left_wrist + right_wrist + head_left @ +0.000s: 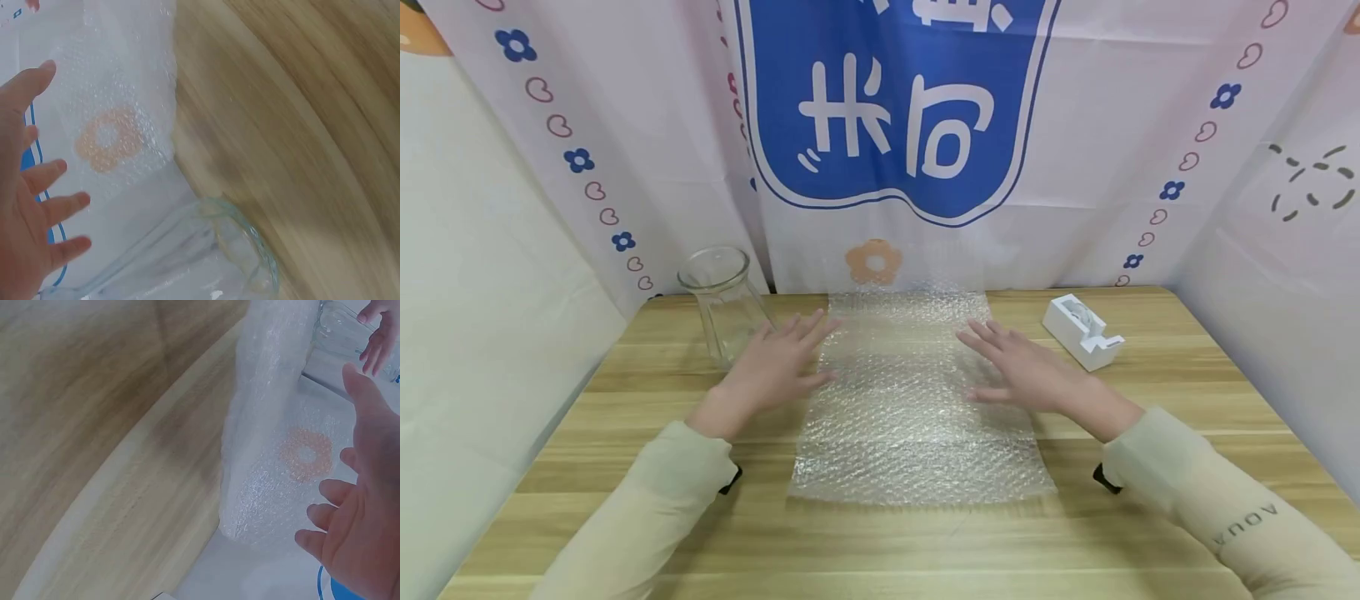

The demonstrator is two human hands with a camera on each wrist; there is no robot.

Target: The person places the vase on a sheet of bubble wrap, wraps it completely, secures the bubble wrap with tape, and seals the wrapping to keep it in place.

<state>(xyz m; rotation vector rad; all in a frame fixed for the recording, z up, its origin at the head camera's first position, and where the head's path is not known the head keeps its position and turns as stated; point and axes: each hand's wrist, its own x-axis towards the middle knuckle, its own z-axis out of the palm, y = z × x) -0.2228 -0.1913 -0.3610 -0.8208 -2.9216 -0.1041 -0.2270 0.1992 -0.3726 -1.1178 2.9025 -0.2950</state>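
Observation:
A sheet of bubble wrap [917,442] lies spread down the middle of the wooden table, its far end rising against the curtain. My left hand [778,358] hovers over its left edge, fingers spread and holding nothing. Over the right edge is my right hand [1022,367], likewise with fingers apart and no object in it. Close behind the left hand stands a clear glass vase [715,283], partly covered by that hand in the head view. Both wrist views show the bubble wrap [156,62] beyond the fingers; the left one also catches the vase [269,256].
A white tape dispenser [1078,329] with a clear roll sits at the back right of the table [625,467]. Behind the table's far edge hangs a white curtain [1075,233] with a blue printed panel. Pale fabric walls flank both sides.

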